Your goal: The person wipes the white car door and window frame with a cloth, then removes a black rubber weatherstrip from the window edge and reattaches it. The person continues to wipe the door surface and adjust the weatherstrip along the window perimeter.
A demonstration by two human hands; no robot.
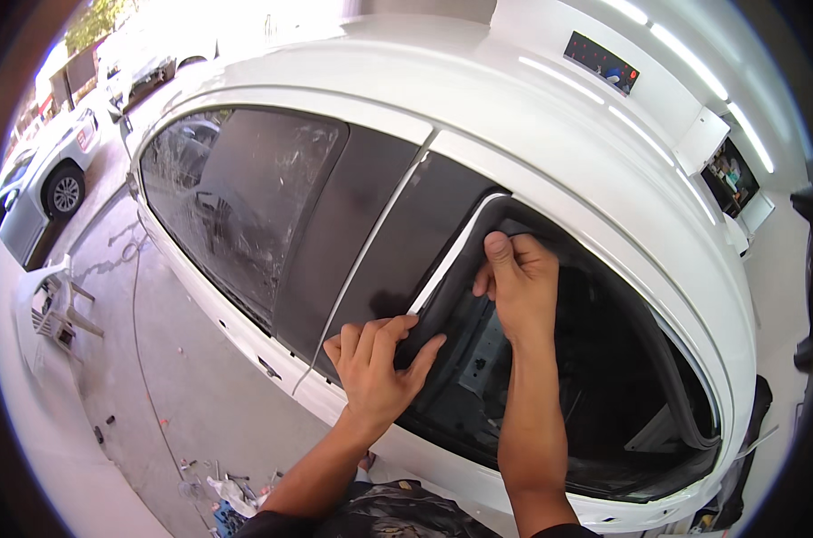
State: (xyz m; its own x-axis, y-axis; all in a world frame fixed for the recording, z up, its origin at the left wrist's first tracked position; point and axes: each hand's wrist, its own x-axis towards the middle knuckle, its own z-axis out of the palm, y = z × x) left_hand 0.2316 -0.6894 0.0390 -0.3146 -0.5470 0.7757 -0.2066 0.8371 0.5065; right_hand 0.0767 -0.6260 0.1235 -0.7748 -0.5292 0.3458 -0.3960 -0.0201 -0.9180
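Note:
A black rubber window seal point(441, 303) follows the frame of the window opening in a white car's door. At the upper corner my right hand point(525, 282) is closed on the seal, thumb up and fingers curled. Lower along the same upright run, my left hand point(375, 363) grips the seal, its fingers over the pillar side and its thumb on the opening side. A strip of white door frame point(453, 254) shows beside the seal. Dark pillar panels point(424, 229) lie to the left. The seal's far right end hangs loosely curved near the lower corner of the opening.
Left of the pillars is a smeared, dusty window point(245, 197). The white roof point(550, 117) curves away beyond. A white plastic chair point(65, 309), a hose and scattered bits are on the floor point(155, 377). Another car point(52, 184) stands at far left. An open wall cabinet point(731, 177) is at right.

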